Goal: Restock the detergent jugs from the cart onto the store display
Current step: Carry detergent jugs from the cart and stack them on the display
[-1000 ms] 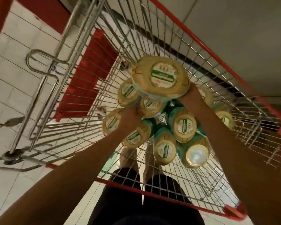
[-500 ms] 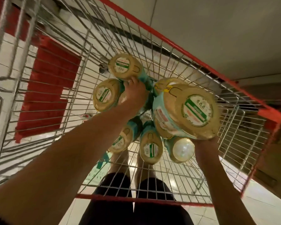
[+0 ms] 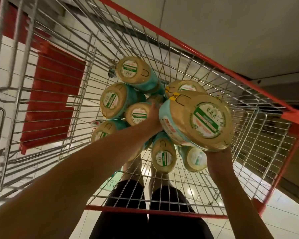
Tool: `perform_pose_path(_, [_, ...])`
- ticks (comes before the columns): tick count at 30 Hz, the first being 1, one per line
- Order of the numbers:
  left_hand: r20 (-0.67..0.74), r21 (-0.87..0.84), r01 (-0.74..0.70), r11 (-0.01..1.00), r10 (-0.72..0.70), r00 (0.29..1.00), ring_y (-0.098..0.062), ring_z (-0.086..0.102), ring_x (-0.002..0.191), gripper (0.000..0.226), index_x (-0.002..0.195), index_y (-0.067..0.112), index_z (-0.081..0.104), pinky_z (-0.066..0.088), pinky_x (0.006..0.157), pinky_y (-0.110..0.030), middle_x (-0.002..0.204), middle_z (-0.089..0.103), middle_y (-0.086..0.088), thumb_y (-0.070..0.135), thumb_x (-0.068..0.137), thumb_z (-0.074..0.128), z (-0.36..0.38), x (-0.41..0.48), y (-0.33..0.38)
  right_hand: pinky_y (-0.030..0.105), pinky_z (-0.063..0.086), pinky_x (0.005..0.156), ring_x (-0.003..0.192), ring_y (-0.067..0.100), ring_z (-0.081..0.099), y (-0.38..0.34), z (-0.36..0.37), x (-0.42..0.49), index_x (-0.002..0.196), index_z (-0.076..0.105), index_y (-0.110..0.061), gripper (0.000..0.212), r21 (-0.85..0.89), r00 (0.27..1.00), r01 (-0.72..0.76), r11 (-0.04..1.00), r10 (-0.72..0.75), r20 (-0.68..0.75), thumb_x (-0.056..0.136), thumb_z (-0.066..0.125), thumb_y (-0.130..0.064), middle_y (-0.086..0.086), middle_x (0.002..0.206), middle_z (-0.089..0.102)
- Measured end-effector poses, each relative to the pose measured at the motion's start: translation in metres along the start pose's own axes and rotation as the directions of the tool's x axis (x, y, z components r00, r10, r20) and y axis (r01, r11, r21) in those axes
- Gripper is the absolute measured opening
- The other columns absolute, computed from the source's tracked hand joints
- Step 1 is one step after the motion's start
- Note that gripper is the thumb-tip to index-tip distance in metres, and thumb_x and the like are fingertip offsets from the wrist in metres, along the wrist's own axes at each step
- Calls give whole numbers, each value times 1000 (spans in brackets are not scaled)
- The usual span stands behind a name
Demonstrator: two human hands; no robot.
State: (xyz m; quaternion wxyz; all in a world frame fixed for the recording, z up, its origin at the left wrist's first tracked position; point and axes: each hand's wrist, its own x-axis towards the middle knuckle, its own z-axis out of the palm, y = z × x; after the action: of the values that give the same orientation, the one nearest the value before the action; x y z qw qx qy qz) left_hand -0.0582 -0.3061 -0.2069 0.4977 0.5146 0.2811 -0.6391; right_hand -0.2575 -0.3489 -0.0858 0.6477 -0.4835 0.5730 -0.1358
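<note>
Several teal detergent jugs with tan ends stand packed in the wire cart [image 3: 179,43]; one of them [image 3: 114,100] is on the left of the cluster and another [image 3: 163,156] is nearest me. My right hand [image 3: 217,153] holds one detergent jug [image 3: 197,119] raised above the rest, its tan end tilted toward me; most of the hand is hidden behind it. My left hand [image 3: 154,116] reaches down into the middle of the cluster, beside a jug [image 3: 138,114]. Its fingers are hidden among the jugs.
The cart's red-rimmed wire walls surround the jugs on all sides. A red plastic seat flap [image 3: 53,94] hangs at the cart's left end. My legs and feet [image 3: 131,169] show through the wire floor, over pale floor tiles. A grey wall lies at upper right.
My right hand has lifted its jug from the top middle of the cluster over to the right and nearer me. My left hand has stayed down among the jugs. The view has swung left.
</note>
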Motion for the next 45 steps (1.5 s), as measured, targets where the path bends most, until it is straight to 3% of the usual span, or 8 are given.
perform_pose_path(3, [16, 537, -318, 781, 367, 930, -13, 61, 126, 35, 146, 8, 43, 47, 110, -28, 126, 68, 2, 7, 112, 35, -20, -2, -28, 22, 60, 74, 86, 4, 74, -7, 3, -2, 97, 76, -44, 66, -16, 999, 25, 1000, -24, 26, 92, 59, 20, -12, 94, 79])
perform_pose_path(7, [476, 848, -221, -482, 511, 715, -34, 61, 123, 29, 122, 14, 67, 39, 113, -49, 123, 70, -11, 21, 94, 66, -46, -3, -51, 16, 57, 71, 80, 0, 72, -11, 1, 0, 95, 75, -33, 55, -30, 1000, 25, 999, -24, 16, 92, 61, 20, -14, 88, 78])
perform_pose_path(9, [416, 909, -299, -290, 619, 666, -24, 67, 94, 20, 107, 17, 67, 54, 89, -40, 102, 72, -6, 28, 93, 58, -36, -19, -70, 12, 55, 70, 78, -4, 71, -15, 2, 2, 95, 70, -27, 49, -42, 1000, 21, 999, -21, 2, 92, 60, 20, -17, 86, 77])
perform_pose_path(12, [-195, 680, -184, 709, 418, 888, -13, 59, 75, 18, 87, 25, 59, 45, 62, -25, 83, 64, 3, 28, 103, 50, -18, -32, -86, 9, 54, 66, 74, -6, 70, -18, 5, 5, 89, 74, -36, 58, -35, 999, 21, 999, -22, -24, 91, 61, 20, -22, 82, 76])
perform_pose_path(14, [-328, 247, -40, 968, 122, 937, -18, 65, 89, 18, 102, 22, 65, 45, 63, -26, 94, 70, -1, 30, 105, 50, -8, -31, -86, 15, 57, 71, 80, -2, 72, -18, 6, 6, 91, 76, -44, 65, -23, 999, 28, 999, -29, -30, 91, 62, 20, -18, 88, 77])
perform_pose_path(24, [-68, -265, 3, 964, -22, 997, -44, 40, 148, 70, 161, 15, 35, 35, 121, -57, 162, 40, -20, 58, 107, 42, 25, 32, -44, 31, 61, 87, 102, 13, 73, -9, -18, 8, 109, 75, -39, 66, 5, 997, 65, 998, -65, 30, 89, 62, 22, -7, 109, 78])
perform_pose_path(41, [-465, -365, -233, 902, 40, 884, -22, 67, 88, 84, 148, 13, 51, 53, 67, -33, 117, 69, -5, 72, 90, 62, 22, 41, -24, 46, 56, 95, 99, 13, 70, 7, -41, 14, 104, 77, -36, 58, -1, 996, -2, 1000, 3, 91, 86, 63, 18, -7, 101, 78])
perform_pose_path(45, [-491, -452, -244, 858, -11, 871, -34, 66, 117, 83, 144, 14, 53, 54, 104, -52, 134, 67, -9, 73, 87, 65, 12, 6, -56, 51, 60, 94, 105, 14, 74, -10, -35, 9, 110, 77, -42, 45, 19, 991, -23, 1000, 20, 131, 84, 71, -6, -8, 109, 79])
